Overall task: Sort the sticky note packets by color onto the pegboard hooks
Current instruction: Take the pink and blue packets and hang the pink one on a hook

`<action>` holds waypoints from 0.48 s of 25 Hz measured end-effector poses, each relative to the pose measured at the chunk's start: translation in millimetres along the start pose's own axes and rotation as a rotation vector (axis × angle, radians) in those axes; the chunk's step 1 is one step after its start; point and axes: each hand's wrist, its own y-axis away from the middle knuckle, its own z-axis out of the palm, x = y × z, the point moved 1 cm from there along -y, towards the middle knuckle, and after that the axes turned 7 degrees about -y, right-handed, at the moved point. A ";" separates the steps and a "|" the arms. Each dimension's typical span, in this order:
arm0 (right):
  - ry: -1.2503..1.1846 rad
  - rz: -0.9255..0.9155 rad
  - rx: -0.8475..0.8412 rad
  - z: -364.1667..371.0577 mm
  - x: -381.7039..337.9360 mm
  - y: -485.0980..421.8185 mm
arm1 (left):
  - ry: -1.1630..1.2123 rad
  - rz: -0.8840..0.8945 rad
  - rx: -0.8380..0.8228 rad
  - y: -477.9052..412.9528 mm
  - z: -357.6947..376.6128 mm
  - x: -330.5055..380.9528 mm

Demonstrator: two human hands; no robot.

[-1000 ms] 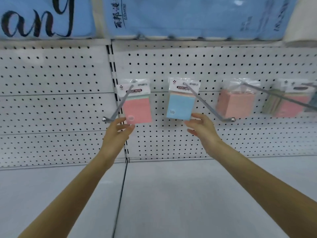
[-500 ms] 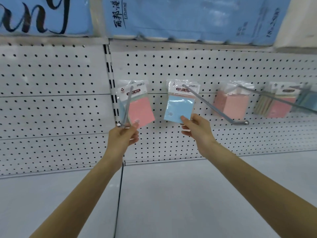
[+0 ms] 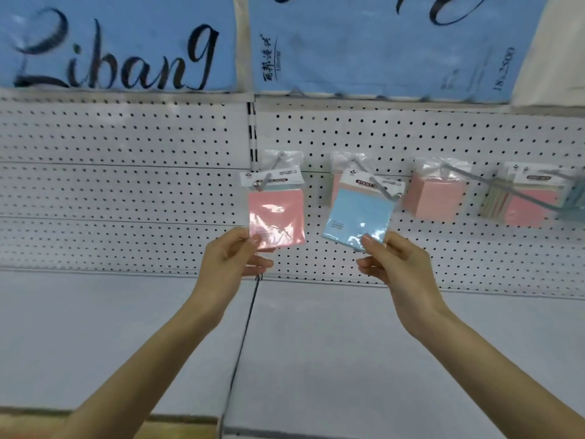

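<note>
A pink sticky note packet (image 3: 280,218) hangs on a metal hook (image 3: 265,179) of the white pegboard (image 3: 126,191). My left hand (image 3: 232,259) pinches its lower left corner. To its right a blue sticky note packet (image 3: 359,218) sits tilted on a second hook (image 3: 381,186), with more packets behind it. My right hand (image 3: 391,264) pinches that packet's lower right corner.
Further right, a stack of pink packets (image 3: 437,198) and a mixed stack with pink in front (image 3: 531,201) hang on long hooks. Blue signs (image 3: 380,42) run above the pegboard. A white shelf (image 3: 316,359) lies below my arms.
Both hands have drawn the packets forward along their hooks, toward the tips. The camera tilted up, bringing more of the blue signs into view.
</note>
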 end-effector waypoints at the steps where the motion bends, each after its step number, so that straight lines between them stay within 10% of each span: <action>1: -0.007 -0.001 -0.003 -1.9 -5.0 10.8 | -0.004 0.004 0.010 13.5 -2.1 6.0; 12: 0.017 -0.022 -0.175 -22.7 -52.3 132.0 | -0.031 -0.020 0.124 146.1 -6.9 58.3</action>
